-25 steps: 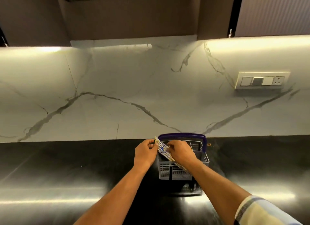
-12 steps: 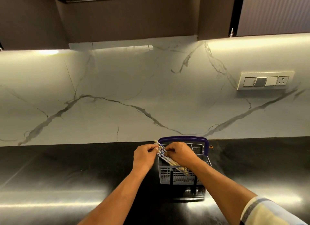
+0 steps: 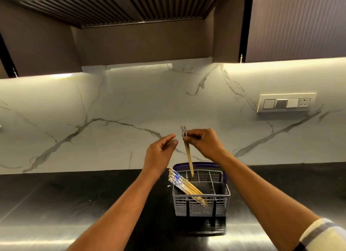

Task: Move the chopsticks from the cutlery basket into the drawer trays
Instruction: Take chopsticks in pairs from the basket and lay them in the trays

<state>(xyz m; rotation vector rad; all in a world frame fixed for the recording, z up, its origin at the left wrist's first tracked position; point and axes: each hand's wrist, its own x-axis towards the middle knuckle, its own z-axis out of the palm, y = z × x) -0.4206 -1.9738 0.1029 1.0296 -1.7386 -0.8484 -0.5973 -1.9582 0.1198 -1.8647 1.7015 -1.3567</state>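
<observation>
The right hand (image 3: 203,142) has pulled a pair of chopsticks (image 3: 187,153) up from the basket (image 3: 202,204) at the back edge of the bench (image 3: 74,204), pinching them. The left hand (image 3: 161,153) let go, half open. More chopsticks (image 3: 184,185) wait inside.

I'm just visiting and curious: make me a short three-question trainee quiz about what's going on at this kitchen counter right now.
1. True or false: the right hand pinches the patterned top of the lifted chopsticks, whose tips hang over the cutlery basket.
2. Multiple choice: the left hand is A) gripping the basket, B) holding nothing, beside the lifted chopsticks, C) flat on the counter.
3. Fill in: the remaining chopsticks lean against the basket's ____ rim, as the person sees it.

Key: 1 true; 2 B; 3 left.
</observation>
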